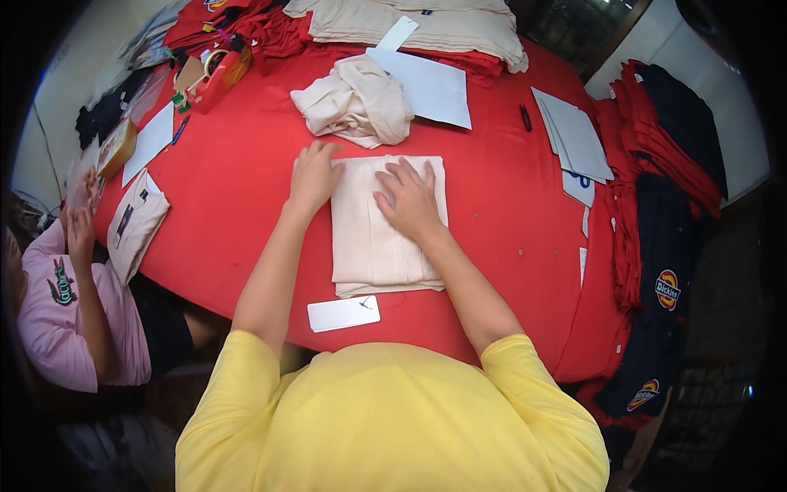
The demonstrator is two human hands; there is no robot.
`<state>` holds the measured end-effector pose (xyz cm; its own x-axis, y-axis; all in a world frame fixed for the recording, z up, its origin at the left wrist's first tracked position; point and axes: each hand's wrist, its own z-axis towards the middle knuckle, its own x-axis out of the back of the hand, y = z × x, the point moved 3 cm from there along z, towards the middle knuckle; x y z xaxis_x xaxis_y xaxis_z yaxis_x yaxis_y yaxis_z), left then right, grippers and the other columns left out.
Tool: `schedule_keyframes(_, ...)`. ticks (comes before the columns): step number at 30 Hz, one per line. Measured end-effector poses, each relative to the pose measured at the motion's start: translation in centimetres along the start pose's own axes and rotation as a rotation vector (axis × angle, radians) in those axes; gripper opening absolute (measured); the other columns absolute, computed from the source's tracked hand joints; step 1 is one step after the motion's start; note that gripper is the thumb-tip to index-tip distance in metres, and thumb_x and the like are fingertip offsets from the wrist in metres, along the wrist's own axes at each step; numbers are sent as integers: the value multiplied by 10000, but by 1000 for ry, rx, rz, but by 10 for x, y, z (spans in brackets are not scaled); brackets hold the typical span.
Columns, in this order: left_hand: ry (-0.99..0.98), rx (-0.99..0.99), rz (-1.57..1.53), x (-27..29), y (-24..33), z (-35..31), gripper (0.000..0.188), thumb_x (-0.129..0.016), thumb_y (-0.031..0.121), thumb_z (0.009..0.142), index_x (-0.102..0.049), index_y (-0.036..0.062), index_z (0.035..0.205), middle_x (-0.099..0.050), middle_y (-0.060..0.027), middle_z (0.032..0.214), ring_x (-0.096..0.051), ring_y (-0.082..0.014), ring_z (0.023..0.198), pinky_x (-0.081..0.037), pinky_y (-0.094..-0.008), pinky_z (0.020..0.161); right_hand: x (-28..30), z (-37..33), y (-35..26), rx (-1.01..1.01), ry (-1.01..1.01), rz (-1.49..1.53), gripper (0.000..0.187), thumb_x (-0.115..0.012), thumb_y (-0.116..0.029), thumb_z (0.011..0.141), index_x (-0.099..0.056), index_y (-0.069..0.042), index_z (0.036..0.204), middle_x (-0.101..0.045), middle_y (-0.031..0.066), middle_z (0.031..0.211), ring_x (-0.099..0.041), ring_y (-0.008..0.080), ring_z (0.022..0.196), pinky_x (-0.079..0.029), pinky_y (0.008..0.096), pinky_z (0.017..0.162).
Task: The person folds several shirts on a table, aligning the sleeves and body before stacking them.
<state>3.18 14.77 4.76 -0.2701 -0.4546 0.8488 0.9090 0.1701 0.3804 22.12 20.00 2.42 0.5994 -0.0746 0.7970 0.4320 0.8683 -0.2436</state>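
A cream garment [381, 246], folded into a neat rectangle, lies on the red-covered table in front of me. My left hand [315, 176] is at its upper left corner, fingers apart and pointing away from me, holding nothing. On the garment's upper right part rests my right hand [407, 199], its fingers spread over the cloth. A white hang tag [344, 314] with a dark string lies just below the garment's near edge. Beyond my hands sits a crumpled cream garment [354, 102], partly covering a white sheet of card [433, 88].
At the far side are stacked cream garments [426, 33] and a red tape dispenser [225, 75]. White cards [571, 135] and a dark pen-like object [525, 118] lie right, beside piled red and navy garments [668, 205]. A person in pink [74, 328] sits left near a folded garment [135, 225].
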Motion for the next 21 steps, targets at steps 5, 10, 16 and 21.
schedule_keyframes(5,-94,166,-256,35,21,-106,253,-689,154,829,-601,30,1032,-602,-112,873,-589,-239,800,-486,-365,725,25,-54,-49,116,-293,-52,516,-568,-437,881,-538,-160,1315,-441,111,1422,-247,325,1406,-92,655,1103)
schedule_keyframes(10,-203,388,-481,29,26,-172,226,-695,186,846,-615,0,946,-603,-86,741,-571,-175,635,-475,-314,604,61,-99,-39,-146,-126,156,356,-560,-228,903,-580,-90,1231,-498,145,1333,-401,349,1280,-313,529,1056)
schedule_keyframes(16,-196,400,-495,20,29,-190,225,-690,168,854,-628,-39,920,-583,-57,673,-548,-113,590,-452,-266,550,82,-172,9,-832,-91,517,234,-559,-79,925,-603,19,1132,-596,102,1004,-599,129,670,-488,253,511)
schedule_keyframes(21,-417,593,-773,14,29,-197,234,-647,146,886,-602,-69,967,-616,-73,692,-577,-99,586,-468,-257,536,82,-167,-12,-1020,-26,702,239,-579,-159,928,-623,12,1089,-568,101,928,-573,118,569,-470,247,471)
